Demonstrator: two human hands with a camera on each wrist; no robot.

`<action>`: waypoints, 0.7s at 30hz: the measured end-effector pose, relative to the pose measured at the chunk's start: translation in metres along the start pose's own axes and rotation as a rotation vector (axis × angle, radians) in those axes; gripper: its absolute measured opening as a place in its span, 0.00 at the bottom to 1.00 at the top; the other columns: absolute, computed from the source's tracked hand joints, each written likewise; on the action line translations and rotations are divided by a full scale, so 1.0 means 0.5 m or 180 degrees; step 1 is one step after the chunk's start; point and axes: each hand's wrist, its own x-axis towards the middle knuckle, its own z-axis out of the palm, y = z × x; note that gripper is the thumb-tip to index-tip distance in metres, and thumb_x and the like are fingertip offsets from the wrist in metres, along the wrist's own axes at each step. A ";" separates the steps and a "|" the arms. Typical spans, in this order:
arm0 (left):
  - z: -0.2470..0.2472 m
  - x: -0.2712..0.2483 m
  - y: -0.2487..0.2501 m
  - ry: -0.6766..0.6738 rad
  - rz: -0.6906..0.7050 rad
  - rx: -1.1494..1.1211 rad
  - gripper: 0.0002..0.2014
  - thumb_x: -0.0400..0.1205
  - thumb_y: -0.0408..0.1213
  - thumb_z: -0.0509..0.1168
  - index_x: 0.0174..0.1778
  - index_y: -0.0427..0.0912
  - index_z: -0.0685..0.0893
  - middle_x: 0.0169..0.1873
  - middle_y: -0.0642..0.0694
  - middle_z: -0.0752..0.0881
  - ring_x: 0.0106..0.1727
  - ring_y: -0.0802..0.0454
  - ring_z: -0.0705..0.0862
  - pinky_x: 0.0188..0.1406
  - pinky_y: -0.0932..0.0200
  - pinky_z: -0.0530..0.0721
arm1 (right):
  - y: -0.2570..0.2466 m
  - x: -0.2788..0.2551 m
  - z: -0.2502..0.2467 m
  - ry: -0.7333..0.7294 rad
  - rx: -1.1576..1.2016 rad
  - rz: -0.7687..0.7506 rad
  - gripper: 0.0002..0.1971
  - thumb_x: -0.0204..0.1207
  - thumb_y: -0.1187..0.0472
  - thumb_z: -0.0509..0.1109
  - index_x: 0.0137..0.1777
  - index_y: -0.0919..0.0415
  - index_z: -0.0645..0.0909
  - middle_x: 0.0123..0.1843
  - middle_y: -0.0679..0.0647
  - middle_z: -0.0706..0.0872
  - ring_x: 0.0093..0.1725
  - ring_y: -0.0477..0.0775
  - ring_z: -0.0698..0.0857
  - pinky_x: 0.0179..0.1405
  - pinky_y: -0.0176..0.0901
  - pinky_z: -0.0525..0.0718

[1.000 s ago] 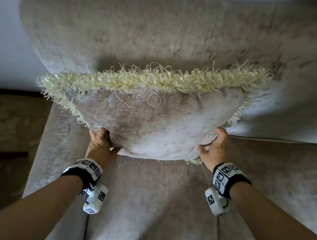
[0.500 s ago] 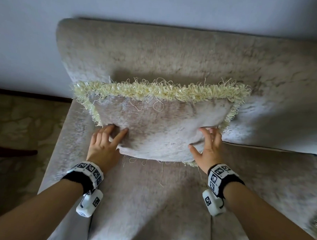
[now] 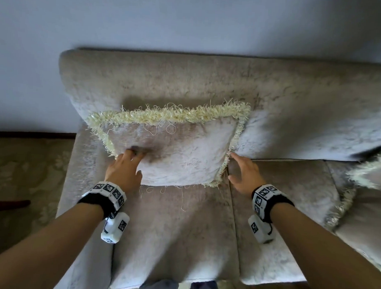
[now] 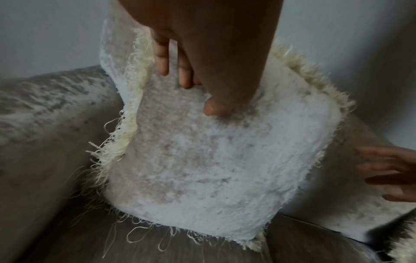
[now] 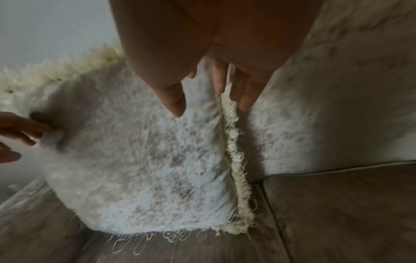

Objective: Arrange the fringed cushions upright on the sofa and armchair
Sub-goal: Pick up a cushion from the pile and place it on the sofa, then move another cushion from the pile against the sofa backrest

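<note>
The square, pale grey plush cushion with a cream fringe (image 3: 176, 152) now stands on its lower edge on the seat of the grey velvet sofa (image 3: 178, 230), leaning back against the backrest near the left end. A second ago it was held up off the seat, gripped from below at both bottom corners; half a second ago it had come down and both hands lay flat on its face. Since then the hands have started to let go.

The left hand (image 3: 125, 167) keeps contact: its grip is spread, with straight fingers (image 4: 163, 58) pressing into the lower left part of the cushion's face, and the plush dents under them. The right hand (image 3: 244, 174) has come off the face and now hovers just beside the cushion's right fringe; its grip is spread and relaxed and holds nothing, though from the right wrist view I cannot tell whether its fingertips (image 5: 244, 92) brush the fringe.

My reading is that this cushion is placed, upright as the task asks, and the last press only seats it against the backrest. A second fringed cushion (image 3: 370, 174) lies at the right edge of the head view, tilted and partly cut off, so it probably needs arranging next. No armchair is in view.
</note>
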 end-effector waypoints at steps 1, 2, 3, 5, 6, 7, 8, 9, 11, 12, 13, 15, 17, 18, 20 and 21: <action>-0.018 -0.008 0.010 -0.0006 0.0029 -0.0040 0.25 0.81 0.46 0.62 0.75 0.54 0.70 0.68 0.43 0.75 0.63 0.43 0.78 0.57 0.45 0.83 | 0.000 -0.017 -0.020 0.0041 0.0012 0.0039 0.36 0.78 0.54 0.70 0.84 0.47 0.60 0.82 0.57 0.66 0.81 0.64 0.61 0.81 0.59 0.59; -0.036 -0.016 0.023 0.0009 0.0069 -0.0094 0.23 0.81 0.46 0.62 0.73 0.54 0.72 0.67 0.46 0.77 0.61 0.45 0.80 0.53 0.46 0.84 | 0.001 -0.036 -0.040 0.0102 0.0050 0.0083 0.34 0.78 0.55 0.70 0.83 0.48 0.62 0.81 0.57 0.67 0.81 0.63 0.63 0.80 0.57 0.60; -0.054 -0.022 0.039 0.0057 0.0144 -0.0150 0.20 0.81 0.46 0.61 0.71 0.55 0.75 0.65 0.49 0.79 0.59 0.47 0.82 0.49 0.48 0.85 | 0.000 -0.056 -0.060 0.0187 0.0094 0.0106 0.31 0.78 0.55 0.70 0.81 0.50 0.65 0.80 0.57 0.69 0.80 0.63 0.65 0.79 0.56 0.62; -0.089 -0.034 0.076 0.0145 0.0356 -0.0291 0.17 0.81 0.46 0.61 0.67 0.54 0.79 0.59 0.52 0.83 0.53 0.51 0.85 0.46 0.50 0.86 | 0.001 -0.097 -0.093 0.0340 0.0101 0.0074 0.27 0.79 0.55 0.69 0.78 0.52 0.70 0.78 0.57 0.73 0.77 0.61 0.69 0.76 0.52 0.66; -0.107 -0.039 0.099 0.0155 0.0469 -0.0366 0.16 0.81 0.45 0.61 0.66 0.54 0.80 0.58 0.53 0.83 0.52 0.52 0.85 0.47 0.50 0.85 | 0.003 -0.119 -0.108 0.0385 0.0080 0.0067 0.27 0.79 0.55 0.69 0.78 0.53 0.71 0.77 0.57 0.74 0.77 0.59 0.71 0.75 0.52 0.68; -0.124 -0.045 0.124 0.0154 0.0583 -0.0410 0.16 0.81 0.45 0.61 0.65 0.55 0.80 0.57 0.53 0.83 0.51 0.53 0.85 0.48 0.50 0.85 | 0.006 -0.143 -0.122 0.0412 0.0075 0.0082 0.27 0.79 0.54 0.69 0.77 0.53 0.71 0.77 0.56 0.74 0.76 0.58 0.71 0.75 0.51 0.69; -0.141 -0.050 0.151 0.0162 0.0709 -0.0426 0.16 0.81 0.45 0.61 0.66 0.55 0.80 0.56 0.54 0.82 0.50 0.54 0.85 0.47 0.51 0.85 | 0.010 -0.166 -0.136 0.0468 0.0066 0.0080 0.26 0.79 0.54 0.69 0.77 0.54 0.71 0.76 0.56 0.74 0.76 0.58 0.72 0.75 0.50 0.69; -0.158 -0.055 0.180 0.0181 0.0841 -0.0432 0.16 0.82 0.45 0.61 0.66 0.55 0.79 0.56 0.54 0.82 0.50 0.54 0.85 0.45 0.52 0.85 | 0.016 -0.192 -0.151 0.0524 0.0061 0.0077 0.26 0.80 0.54 0.69 0.77 0.54 0.71 0.76 0.56 0.75 0.75 0.58 0.72 0.75 0.50 0.70; -0.191 -0.067 0.249 0.0222 0.1102 -0.0466 0.17 0.82 0.45 0.61 0.68 0.55 0.78 0.57 0.54 0.81 0.51 0.54 0.85 0.44 0.53 0.85 | 0.037 -0.246 -0.184 0.0657 0.0057 0.0073 0.25 0.80 0.54 0.69 0.76 0.55 0.72 0.74 0.56 0.76 0.74 0.58 0.74 0.74 0.50 0.71; -0.206 -0.074 0.288 0.0241 0.1232 -0.0488 0.18 0.82 0.45 0.61 0.68 0.55 0.78 0.58 0.53 0.81 0.52 0.53 0.85 0.44 0.53 0.85 | 0.051 -0.275 -0.202 0.0726 0.0052 0.0084 0.24 0.80 0.54 0.68 0.76 0.55 0.72 0.73 0.56 0.76 0.73 0.58 0.75 0.73 0.50 0.72; -0.220 -0.083 0.330 0.0260 0.1366 -0.0493 0.18 0.82 0.45 0.61 0.69 0.55 0.77 0.58 0.53 0.81 0.52 0.53 0.85 0.44 0.53 0.85 | 0.068 -0.306 -0.222 0.0792 0.0055 0.0110 0.24 0.80 0.55 0.68 0.76 0.56 0.73 0.73 0.56 0.76 0.73 0.58 0.75 0.73 0.50 0.73; -0.244 -0.103 0.415 0.0274 0.1613 -0.0500 0.19 0.82 0.46 0.61 0.70 0.55 0.76 0.57 0.53 0.81 0.51 0.51 0.85 0.44 0.52 0.85 | 0.109 -0.368 -0.258 0.0903 0.0089 0.0191 0.24 0.81 0.56 0.69 0.76 0.57 0.72 0.73 0.57 0.76 0.72 0.57 0.75 0.72 0.49 0.73; -0.257 -0.133 0.501 0.0290 0.1800 -0.0540 0.19 0.82 0.47 0.61 0.70 0.56 0.75 0.56 0.53 0.80 0.50 0.51 0.84 0.44 0.51 0.85 | 0.156 -0.438 -0.291 0.0989 0.0150 0.0306 0.24 0.81 0.55 0.69 0.76 0.55 0.72 0.72 0.56 0.77 0.71 0.56 0.76 0.70 0.49 0.75; -0.258 -0.152 0.546 0.0278 0.1874 -0.0576 0.19 0.82 0.47 0.61 0.70 0.56 0.74 0.56 0.54 0.81 0.49 0.52 0.84 0.45 0.51 0.85 | 0.184 -0.478 -0.303 0.1034 0.0193 0.0384 0.24 0.80 0.54 0.69 0.76 0.54 0.72 0.71 0.55 0.78 0.70 0.55 0.77 0.70 0.49 0.76; -0.256 -0.190 0.639 0.0198 0.2000 -0.0633 0.19 0.82 0.47 0.61 0.70 0.58 0.73 0.53 0.56 0.80 0.48 0.55 0.83 0.46 0.52 0.84 | 0.243 -0.558 -0.329 0.1125 0.0248 0.0515 0.24 0.80 0.53 0.69 0.76 0.53 0.72 0.69 0.54 0.79 0.66 0.53 0.80 0.68 0.49 0.78; -0.253 -0.211 0.687 0.0144 0.2076 -0.0637 0.19 0.82 0.48 0.61 0.70 0.59 0.72 0.52 0.57 0.80 0.47 0.56 0.83 0.47 0.53 0.83 | 0.274 -0.600 -0.341 0.1175 0.0276 0.0584 0.24 0.80 0.54 0.69 0.75 0.53 0.73 0.70 0.54 0.79 0.65 0.52 0.80 0.67 0.48 0.78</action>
